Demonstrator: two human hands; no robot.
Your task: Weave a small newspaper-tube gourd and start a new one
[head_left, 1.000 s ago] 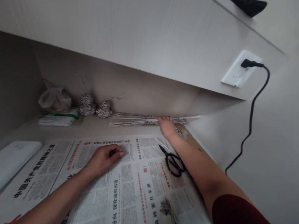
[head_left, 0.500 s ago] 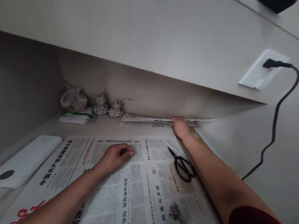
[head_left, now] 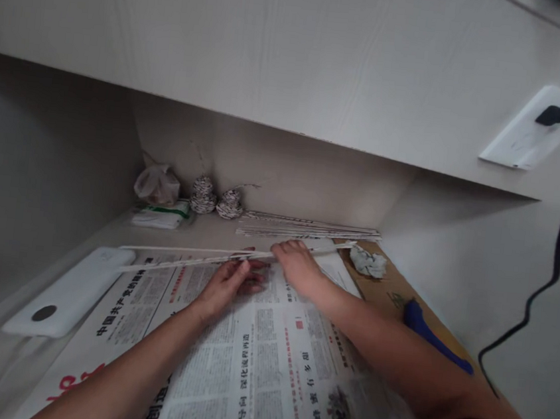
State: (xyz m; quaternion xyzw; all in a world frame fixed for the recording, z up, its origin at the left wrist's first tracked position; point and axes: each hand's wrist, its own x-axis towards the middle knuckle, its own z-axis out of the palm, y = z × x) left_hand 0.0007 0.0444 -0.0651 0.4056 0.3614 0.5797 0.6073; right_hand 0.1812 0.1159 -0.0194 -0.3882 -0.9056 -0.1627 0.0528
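Thin rolled newspaper sticks (head_left: 179,262) stretch across the view above the newspaper sheet (head_left: 215,349). My right hand (head_left: 297,266) is closed around them, and their right ends poke out beyond it. Close to its left, my left hand (head_left: 226,287) has thumb and forefinger loosely about the same sticks, while its other fingers are curled and a little blurred. Behind my hands, a bundle of similar paper sticks (head_left: 308,228) lies along the back wall. The black scissors are hidden, with my right forearm over that area.
Two woven paper gourds (head_left: 203,196) stand at the back beside a plastic bag (head_left: 157,183) and a tissue pack (head_left: 162,214). A white power bank (head_left: 71,287) lies left. On brown cardboard (head_left: 387,277) are a crumpled wad (head_left: 368,261) and a blue-handled tool (head_left: 431,335).
My right hand has come away from the back bundle, bringing sticks forward to my left hand. The view has shifted right, showing the cardboard, wad and blue tool.
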